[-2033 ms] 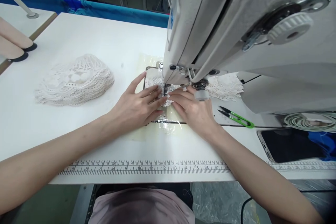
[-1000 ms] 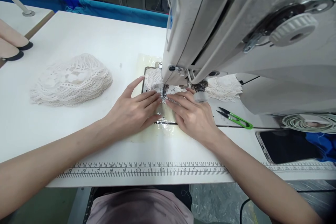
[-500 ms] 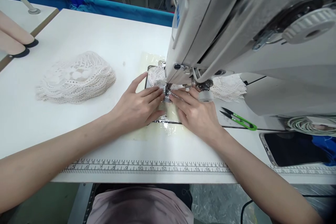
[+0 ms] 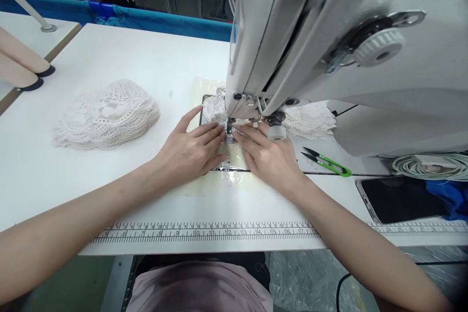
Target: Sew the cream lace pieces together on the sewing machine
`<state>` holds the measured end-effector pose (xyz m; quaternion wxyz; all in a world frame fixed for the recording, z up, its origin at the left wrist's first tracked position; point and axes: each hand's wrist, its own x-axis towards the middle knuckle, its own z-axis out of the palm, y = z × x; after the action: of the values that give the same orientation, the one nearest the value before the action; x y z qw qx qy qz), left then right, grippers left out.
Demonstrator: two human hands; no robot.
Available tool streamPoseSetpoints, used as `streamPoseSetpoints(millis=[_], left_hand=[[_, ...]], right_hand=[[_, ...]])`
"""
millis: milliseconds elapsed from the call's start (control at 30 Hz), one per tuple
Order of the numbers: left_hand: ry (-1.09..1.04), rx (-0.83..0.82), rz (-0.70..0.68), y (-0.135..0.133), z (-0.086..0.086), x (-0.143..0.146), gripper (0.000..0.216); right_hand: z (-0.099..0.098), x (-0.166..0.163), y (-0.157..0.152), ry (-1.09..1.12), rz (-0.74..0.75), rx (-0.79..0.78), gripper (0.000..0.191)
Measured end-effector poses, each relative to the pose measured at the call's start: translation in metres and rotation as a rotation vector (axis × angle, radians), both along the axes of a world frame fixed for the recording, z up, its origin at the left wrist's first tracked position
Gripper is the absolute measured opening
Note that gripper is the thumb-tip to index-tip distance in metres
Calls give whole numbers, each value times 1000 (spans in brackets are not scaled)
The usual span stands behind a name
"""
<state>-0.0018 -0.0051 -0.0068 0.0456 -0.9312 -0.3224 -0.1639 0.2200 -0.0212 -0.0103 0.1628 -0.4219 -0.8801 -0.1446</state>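
A piece of white lace (image 4: pixel 214 108) lies under the presser foot (image 4: pixel 230 126) of a white sewing machine (image 4: pixel 256 44). Left of the foot, my left hand (image 4: pixel 192 150) rests flat on the lace's near edge, its thumb and fingers spread. My right hand (image 4: pixel 272 156) lies on the other side of the foot, its outstretched fingertips on the lace close to the needle. The machine head and my fingers hide part of the lace. Beyond my right hand, more white lace (image 4: pixel 310 119) shows from behind the machine's thread tension knob (image 4: pixel 277 131).
A stack of white lace pieces (image 4: pixel 109 117) sits on the left of the white table (image 4: pixel 175 61). Green thread snips (image 4: pixel 331 163), a phone (image 4: pixel 402 200) and a coil of pale cord (image 4: pixel 431 166) lie to the right. A printed ruler (image 4: pixel 219 234) runs along the front edge.
The camera view has shifted slightly, so the machine and the things on the right appear farther left. Both hands keep nearly the same place beside the presser foot.
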Motion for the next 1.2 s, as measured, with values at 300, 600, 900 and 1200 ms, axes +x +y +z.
streamPoseSetpoints(millis=[300, 600, 900, 1200], left_hand=[[-73, 89, 9, 10, -2, -5, 35], [77, 292, 68, 10, 12, -18, 37], [-66, 134, -132, 14, 7, -13, 28], [27, 149, -119, 4, 7, -5, 34]], right_hand=[[1, 0, 1, -11, -25, 17, 36], [9, 1, -3, 22, -7, 89, 38], [7, -15, -18, 137, 132, -10, 31], [4, -13, -15, 24, -69, -89, 20]])
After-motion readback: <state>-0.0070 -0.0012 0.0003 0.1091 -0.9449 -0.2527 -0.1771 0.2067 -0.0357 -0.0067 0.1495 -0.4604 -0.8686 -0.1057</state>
